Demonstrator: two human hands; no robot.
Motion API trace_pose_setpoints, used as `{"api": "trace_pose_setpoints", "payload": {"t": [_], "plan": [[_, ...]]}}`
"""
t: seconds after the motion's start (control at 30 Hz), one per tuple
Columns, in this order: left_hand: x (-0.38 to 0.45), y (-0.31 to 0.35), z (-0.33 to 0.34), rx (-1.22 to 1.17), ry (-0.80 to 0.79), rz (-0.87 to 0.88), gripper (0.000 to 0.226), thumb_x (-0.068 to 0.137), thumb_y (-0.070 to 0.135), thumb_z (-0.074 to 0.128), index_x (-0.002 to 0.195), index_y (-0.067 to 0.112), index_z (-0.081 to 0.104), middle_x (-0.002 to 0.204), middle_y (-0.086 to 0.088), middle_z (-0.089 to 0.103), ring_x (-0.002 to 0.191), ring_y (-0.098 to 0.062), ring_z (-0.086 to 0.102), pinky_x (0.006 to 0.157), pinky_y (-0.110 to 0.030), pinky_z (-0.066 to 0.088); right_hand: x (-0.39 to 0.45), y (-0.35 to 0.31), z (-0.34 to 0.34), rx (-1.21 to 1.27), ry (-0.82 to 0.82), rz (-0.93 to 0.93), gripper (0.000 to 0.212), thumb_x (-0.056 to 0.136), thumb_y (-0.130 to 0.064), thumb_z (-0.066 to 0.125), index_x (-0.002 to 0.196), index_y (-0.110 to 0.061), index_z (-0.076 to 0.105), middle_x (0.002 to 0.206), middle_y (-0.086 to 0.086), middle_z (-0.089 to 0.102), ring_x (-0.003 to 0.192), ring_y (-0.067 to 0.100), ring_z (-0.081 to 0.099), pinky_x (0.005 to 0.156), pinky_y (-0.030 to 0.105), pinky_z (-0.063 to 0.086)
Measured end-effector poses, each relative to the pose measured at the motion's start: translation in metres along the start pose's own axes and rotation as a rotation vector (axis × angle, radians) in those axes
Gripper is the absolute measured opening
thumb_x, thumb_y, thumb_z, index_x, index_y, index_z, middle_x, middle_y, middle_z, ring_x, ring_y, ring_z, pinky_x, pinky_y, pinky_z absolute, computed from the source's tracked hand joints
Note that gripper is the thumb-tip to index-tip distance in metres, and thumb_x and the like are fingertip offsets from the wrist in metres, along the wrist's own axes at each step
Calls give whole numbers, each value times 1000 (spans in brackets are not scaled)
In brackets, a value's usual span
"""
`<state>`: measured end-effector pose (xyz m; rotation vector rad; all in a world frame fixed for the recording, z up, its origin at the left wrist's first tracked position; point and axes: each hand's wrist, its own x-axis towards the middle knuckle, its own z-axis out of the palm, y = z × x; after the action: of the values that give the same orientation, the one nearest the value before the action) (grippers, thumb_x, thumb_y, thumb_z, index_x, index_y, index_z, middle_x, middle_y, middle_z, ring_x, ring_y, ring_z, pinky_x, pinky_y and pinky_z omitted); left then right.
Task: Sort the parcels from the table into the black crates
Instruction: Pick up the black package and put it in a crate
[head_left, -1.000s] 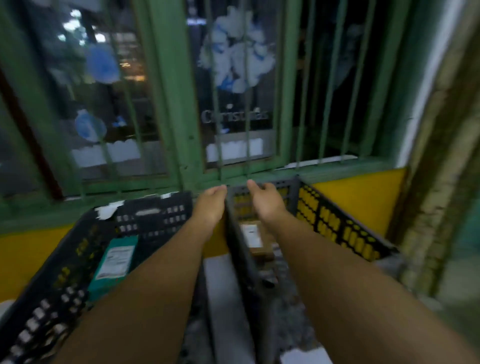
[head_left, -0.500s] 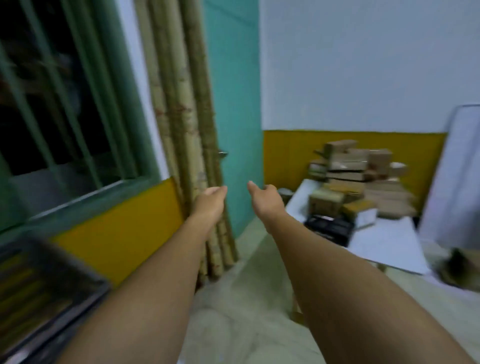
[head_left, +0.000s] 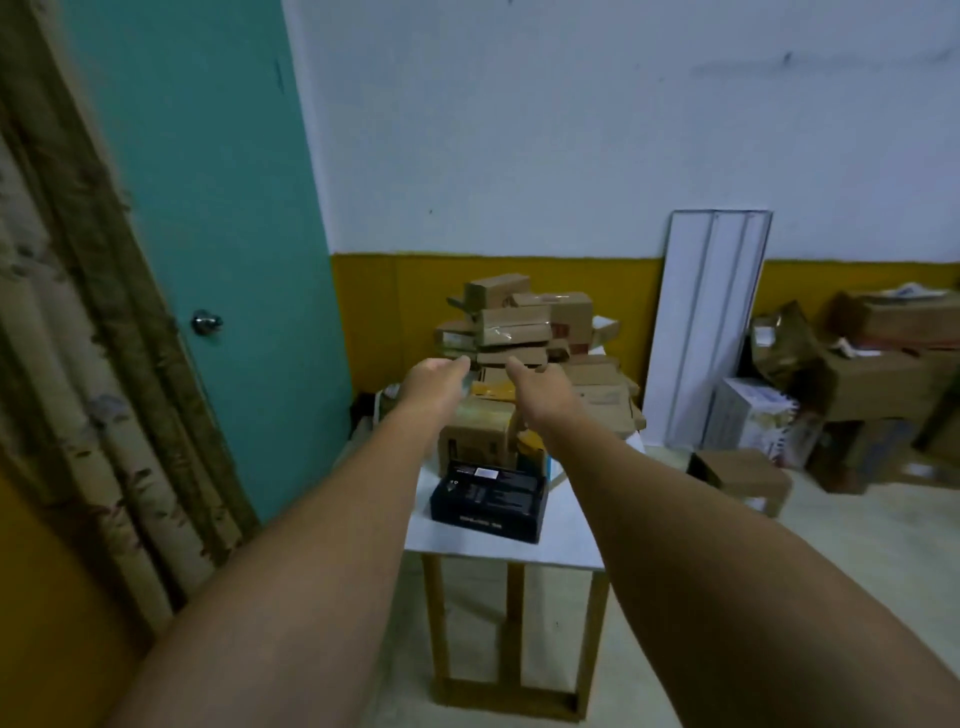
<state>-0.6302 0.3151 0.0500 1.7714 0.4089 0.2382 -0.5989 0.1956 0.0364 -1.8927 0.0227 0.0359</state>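
Where hands (head_left: 435, 375) reach: stacked parcels (head_left: 511, 327).

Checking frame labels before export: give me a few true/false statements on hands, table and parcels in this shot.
1. Both hands are empty. True: the left hand and the right hand reach forward with nothing in either grip.
2. A black box lies at the near end of the table. True: the black box sits by the near edge of the white table.
3. The table holds a single parcel. False: a pile of cardboard parcels is stacked at its far end.
4. The black crates stand beside the table. False: no crate shows in this view.
5. The door is to the right of the table. False: the teal door is on the left.
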Motion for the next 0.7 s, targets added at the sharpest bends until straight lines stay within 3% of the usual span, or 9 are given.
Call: {"api": "trace_pose_setpoints", "payload": {"t": [0.07, 0.13, 0.23, 0.3, 0.37, 0.43, 0.47, 0.57, 0.7], "plan": [[42, 1, 14, 36, -29, -17, 32, 100, 36, 47, 116, 13, 62, 114, -19, 62, 107, -34, 58, 93, -41, 47, 42, -1, 2, 3, 25, 14, 80, 89, -63, 48, 141, -3, 42, 126, 15, 56, 114, 33, 56, 98, 52, 49], [76, -11, 27, 108, -59, -45, 25, 99, 36, 46, 98, 16, 60, 85, -18, 54, 81, -29, 56, 79, -37, 45, 79, 8, 7, -4, 35, 52, 77, 91, -61, 47, 139, -1, 44, 123, 13, 58, 113, 30, 57, 98, 50, 49], [119, -50, 48, 265, -61, -93, 26, 98, 37, 45, 99, 15, 58, 90, -8, 56, 78, -23, 52, 70, -32, 42, 122, 45, 21, -48, 26, 152, 78, 84, -68, 45, 129, -6, 55, 122, 14, 64, 110, 33, 59, 99, 51, 47], [141, -90, 61, 437, -121, -119, 30, 98, 36, 45, 108, 12, 61, 95, -8, 58, 77, -21, 53, 64, -29, 41, 139, 83, 35, -32, 23, 247, 60, 93, -53, 48, 127, -4, 55, 120, 12, 62, 110, 34, 58, 102, 46, 46], [161, -132, 73, 591, -164, -209, 39, 96, 42, 48, 119, 12, 59, 107, -11, 60, 92, -29, 58, 78, -35, 49, 152, 125, 51, -70, 17, 371, 55, 98, -47, 46, 135, -6, 49, 128, 15, 57, 117, 37, 53, 103, 44, 43], [181, -165, 82, 709, -107, -275, 48, 94, 48, 50, 125, 12, 57, 119, -14, 59, 107, -36, 57, 92, -43, 50, 167, 165, 67, -144, 14, 508, 59, 98, -50, 45, 140, -8, 44, 132, 18, 53, 119, 37, 52, 99, 41, 44], [188, -176, 85, 736, -71, -292, 51, 94, 48, 51, 128, 10, 56, 123, -16, 57, 112, -37, 56, 94, -44, 49, 171, 178, 73, -170, 23, 567, 62, 98, -52, 46, 141, -9, 42, 133, 18, 51, 120, 36, 50, 96, 41, 43], [216, -202, 97, 717, -16, -364, 57, 93, 51, 54, 131, 9, 51, 131, -16, 54, 118, -38, 53, 96, -43, 45, 190, 210, 86, -171, 6, 651, 71, 95, -53, 53, 146, -10, 30, 142, 17, 42, 130, 36, 43, 107, 46, 38], [230, -233, 122, 744, 33, -458, 81, 75, 69, 64, 133, 14, 48, 133, -16, 51, 119, -40, 52, 101, -52, 45, 206, 240, 87, -311, -25, 626, 67, 95, -55, 52, 142, -10, 34, 140, 15, 43, 130, 32, 40, 106, 46, 37]]}}
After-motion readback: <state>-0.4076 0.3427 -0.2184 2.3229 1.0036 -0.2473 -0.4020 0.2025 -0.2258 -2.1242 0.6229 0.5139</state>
